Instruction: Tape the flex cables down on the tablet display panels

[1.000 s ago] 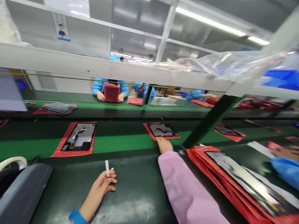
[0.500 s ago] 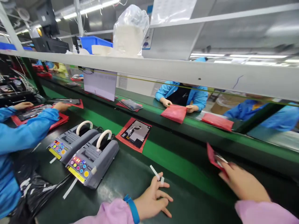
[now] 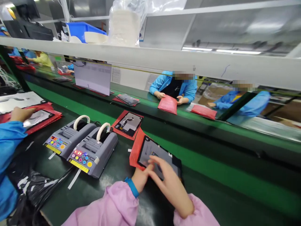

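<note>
Fingers point(image 3: 158, 161) over panel point(image 3: 162, 153) — edges clear of dispenser point(image 3: 97, 157).

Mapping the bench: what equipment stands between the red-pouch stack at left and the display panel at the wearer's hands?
A grey tape dispenser and a second dispenser beside it, both in the head view.

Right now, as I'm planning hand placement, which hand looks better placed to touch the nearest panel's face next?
The right hand, probably: it extends over the panel, while the left hand sits by the red pouch at the panel's near edge. Contact is hard to tell.
</note>
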Demonstrator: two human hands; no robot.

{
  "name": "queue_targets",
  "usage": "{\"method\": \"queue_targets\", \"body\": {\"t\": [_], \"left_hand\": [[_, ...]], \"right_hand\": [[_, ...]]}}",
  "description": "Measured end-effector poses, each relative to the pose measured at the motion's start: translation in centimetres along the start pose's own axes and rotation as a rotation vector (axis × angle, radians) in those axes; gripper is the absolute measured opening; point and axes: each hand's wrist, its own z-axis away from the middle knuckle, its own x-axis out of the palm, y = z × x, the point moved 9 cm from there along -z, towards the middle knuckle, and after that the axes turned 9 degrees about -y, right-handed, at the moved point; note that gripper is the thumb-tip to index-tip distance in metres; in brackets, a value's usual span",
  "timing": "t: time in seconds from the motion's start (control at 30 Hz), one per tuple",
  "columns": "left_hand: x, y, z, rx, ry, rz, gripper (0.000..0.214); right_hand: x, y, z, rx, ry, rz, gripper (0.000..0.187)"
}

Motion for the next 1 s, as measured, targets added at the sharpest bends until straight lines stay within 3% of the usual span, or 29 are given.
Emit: {"method": "queue_targets", "body": {"t": [0.13, 0.2, 0.27, 0.37, 0.5, 0.67, 0.87, 1.0], "left_hand": [[-0.5, 0.0, 0.0, -0.095, 0.076, 0.142, 0.057], [0.2, -0.6, 0.2, -0.201, 0.029, 0.175, 0.056], [1.2, -1.0, 0.5, -0.277, -0.059, 0.170, 0.054], [2.1, -1.1, 0.7, -0.312, -0.191, 0.100, 0.061], [0.7, 0.8, -0.4, -0.113, -0.199, -0.193, 0.080], [-0.7, 3.3, -1.0, 0.095, -0.200, -0.572, 0.086], [0.6, 1.7, 0.5, -0.067, -0.368, -0.526, 0.100], [1.3, 0.2, 1.4, -0.175, -0.394, -0.391, 0.107]], "right_hand": [[-4.5, 8.1, 3.6, 0.298, 0.246, -0.014, 0.047], [-5.1, 11.4, 6.0, 0.457, 0.205, -0.024, 0.049], [-3.8, 13.4, 8.5, 0.583, 0.053, -0.142, 0.044], [-1.1, 13.4, 11.8, 0.650, -0.080, -0.490, 0.041], [1.8, 12.6, 14.6, 0.676, -0.096, -0.873, 0.045], [1.9, 13.5, 16.4, 0.742, 0.012, -1.045, 0.049], [-0.9, 13.0, 16.7, 0.764, 0.250, -1.059, 0.044], [-0.1, 11.4, 16.2, 0.760, 0.234, -1.045, 0.045]]}}
